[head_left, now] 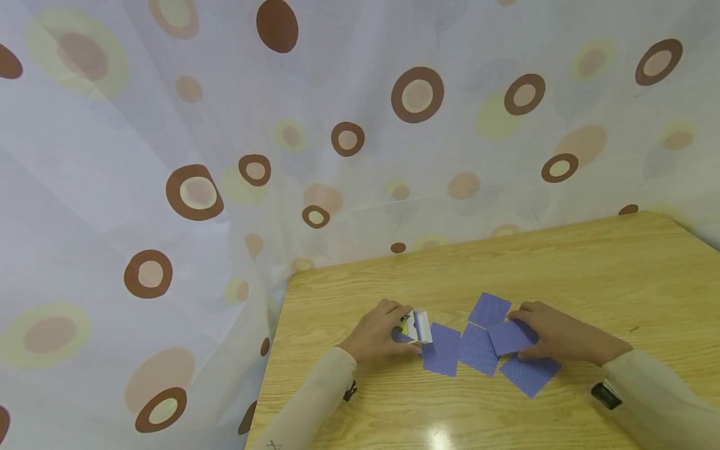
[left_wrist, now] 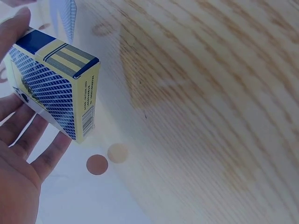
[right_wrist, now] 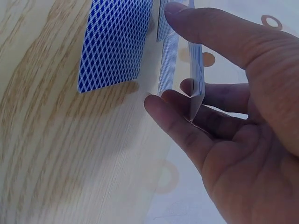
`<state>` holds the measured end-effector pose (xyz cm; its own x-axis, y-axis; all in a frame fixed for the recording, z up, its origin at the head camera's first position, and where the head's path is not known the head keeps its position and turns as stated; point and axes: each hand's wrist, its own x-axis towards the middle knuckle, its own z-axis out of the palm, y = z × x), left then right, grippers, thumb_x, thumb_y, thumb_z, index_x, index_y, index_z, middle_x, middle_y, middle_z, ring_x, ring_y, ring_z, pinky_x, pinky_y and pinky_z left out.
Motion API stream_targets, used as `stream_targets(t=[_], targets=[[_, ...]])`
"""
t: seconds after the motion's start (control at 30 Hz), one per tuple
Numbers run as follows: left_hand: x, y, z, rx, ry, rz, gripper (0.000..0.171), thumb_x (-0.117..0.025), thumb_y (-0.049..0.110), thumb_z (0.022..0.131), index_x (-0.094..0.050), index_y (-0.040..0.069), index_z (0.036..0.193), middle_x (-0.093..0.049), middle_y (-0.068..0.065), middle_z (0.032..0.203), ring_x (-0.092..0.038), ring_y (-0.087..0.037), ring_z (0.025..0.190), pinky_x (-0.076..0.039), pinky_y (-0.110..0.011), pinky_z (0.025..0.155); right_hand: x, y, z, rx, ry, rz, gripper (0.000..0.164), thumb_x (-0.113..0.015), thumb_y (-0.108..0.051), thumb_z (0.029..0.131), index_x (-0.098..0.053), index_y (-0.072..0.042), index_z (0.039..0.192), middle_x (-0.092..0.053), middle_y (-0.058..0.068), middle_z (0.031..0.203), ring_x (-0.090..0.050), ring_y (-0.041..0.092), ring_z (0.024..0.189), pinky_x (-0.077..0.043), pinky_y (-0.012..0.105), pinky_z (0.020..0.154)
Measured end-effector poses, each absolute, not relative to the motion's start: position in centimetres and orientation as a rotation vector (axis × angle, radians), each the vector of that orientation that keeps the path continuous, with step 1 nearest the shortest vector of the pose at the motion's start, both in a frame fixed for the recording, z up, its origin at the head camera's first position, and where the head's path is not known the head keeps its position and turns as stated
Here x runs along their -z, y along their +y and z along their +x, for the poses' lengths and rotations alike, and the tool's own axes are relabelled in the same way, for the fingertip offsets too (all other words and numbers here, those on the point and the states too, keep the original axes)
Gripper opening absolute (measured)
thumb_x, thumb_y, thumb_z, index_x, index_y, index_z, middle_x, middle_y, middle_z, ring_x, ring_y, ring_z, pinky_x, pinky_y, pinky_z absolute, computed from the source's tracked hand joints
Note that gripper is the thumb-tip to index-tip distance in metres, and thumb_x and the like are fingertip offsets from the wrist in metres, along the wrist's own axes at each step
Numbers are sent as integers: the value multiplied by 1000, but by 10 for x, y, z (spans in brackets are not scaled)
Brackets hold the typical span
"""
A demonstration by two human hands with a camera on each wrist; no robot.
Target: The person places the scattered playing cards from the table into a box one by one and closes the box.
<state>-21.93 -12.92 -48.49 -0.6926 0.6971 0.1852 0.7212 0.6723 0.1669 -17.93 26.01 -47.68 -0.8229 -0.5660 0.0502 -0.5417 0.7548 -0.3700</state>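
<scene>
Head view, with both wrist views. Nearest, at the bottom edge of the frame, two pale sleeves [head_left: 315,400] enter from lower centre-left and lower right; a dark wrist device [head_left: 606,395] shows at the right cuff. The left hand [head_left: 378,334], at lower centre, is partly closed around a card box [head_left: 417,327], thumb and fingers on opposite edges. The box's white flap stands open toward the right of the frame; in the left wrist view, its striped end and barcode side occupy the upper left.

The right hand [head_left: 554,331], at lower right of centre, grips a held card [head_left: 510,337] by its edges, thumb and fingers parted by the card's width. Whether this is a single card or several cannot be told.

Between and below the hands, four blue-patterned cards lie back up on the table [head_left: 590,275]: a left card [head_left: 441,350] just beside the box, a middle card [head_left: 477,350], an upper card [head_left: 489,309] and a lower card [head_left: 530,376] under the right hand. The held card covers part of the middle card from this viewpoint.

Farthest, filling the upper frame and left side, hangs a white curtain [head_left: 360,75] printed with brown, peach and yellow circles.
</scene>
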Motion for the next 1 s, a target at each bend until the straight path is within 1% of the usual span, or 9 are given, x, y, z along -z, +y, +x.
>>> stream_targets(t=[0.07, 0.13, 0.27, 0.37, 0.53, 0.7, 0.8, 0.93, 1.0], targets=[[484, -128, -219, 352, -2776, -1182, 86, -78, 64, 83, -54, 13, 148, -58, 1, 132, -51, -11, 119, -48, -21, 94, 477, 259, -180, 589, 2888, -914, 73, -89, -40, 80, -62, 7, 129, -61, 19, 120, -60, 37, 108, -54, 54, 89], [484, -128, -219, 350, -2778, -1184, 86, -78, 63, 83, -54, 13, 148, -58, 1, 132, -52, -12, 119, -48, -21, 94, 477, 257, -180, 604, 2894, -916, 77, -86, -47, 81, -62, 7, 130, -62, 18, 121, -61, 36, 108, -54, 53, 89], [482, -126, -218, 341, -2786, -1185, 86, -79, 62, 82, -54, 13, 148, -58, 2, 132, -51, -11, 120, -47, -21, 95, 476, 254, -180, 635, 2919, -910, 85, -79, -63, 80, -64, 4, 129, -65, 12, 120, -63, 32, 107, -54, 51, 88], [482, -125, -218, 325, -2787, -1184, 86, -79, 63, 82, -54, 13, 148, -58, 2, 132, -52, -11, 120, -47, -20, 95, 475, 251, -179, 641, 2941, -898, 86, -76, -68, 80, -66, 3, 128, -65, 9, 118, -63, 30, 107, -54, 50, 88], [481, -125, -218, 318, -2788, -1182, 86, -79, 63, 82, -54, 14, 148, -58, 2, 131, -52, -11, 119, -47, -20, 94, 473, 248, -180, 656, 2953, -903, 85, -79, -65, 79, -67, 4, 127, -65, 10, 117, -60, 28, 104, -53, 48, 85], [481, -124, -217, 325, -2771, -1193, 85, -80, 62, 82, -55, 13, 148, -58, 1, 130, -52, -12, 118, -48, -20, 93, 473, 245, -182, 661, 2965, -912, 84, -78, -65, 81, -66, 2, 129, -65, 13, 121, -57, 25, 103, -53, 45, 83], [481, -124, -217, 330, -2763, -1200, 85, -80, 62, 82, -55, 12, 148, -59, 1, 130, -52, -12, 117, -48, -20, 92, 474, 243, -183, 658, 2978, -924, 78, -81, -58, 82, -65, 2, 130, -64, 14, 123, -56, 27, 105, -53, 47, 85], [482, -124, -218, 328, -2759, -1199, 86, -80, 62, 82, -55, 13, 147, -59, 2, 129, -52, -11, 116, -47, -19, 92, 475, 240, -184, 659, 2993, -945, 70, -86, -43, 83, -64, 3, 131, -63, 18, 124, -56, 31, 107, -53, 49, 85], [482, -125, -218, 332, -2757, -1199, 86, -81, 61, 81, -55, 13, 147, -59, 2, 129, -52, -11, 116, -47, -19, 91, 476, 239, -184, 654, 2999, -951, 69, -85, -41, 83, -63, 4, 132, -62, 19, 125, -56, 33, 108, -53, 50, 86]])
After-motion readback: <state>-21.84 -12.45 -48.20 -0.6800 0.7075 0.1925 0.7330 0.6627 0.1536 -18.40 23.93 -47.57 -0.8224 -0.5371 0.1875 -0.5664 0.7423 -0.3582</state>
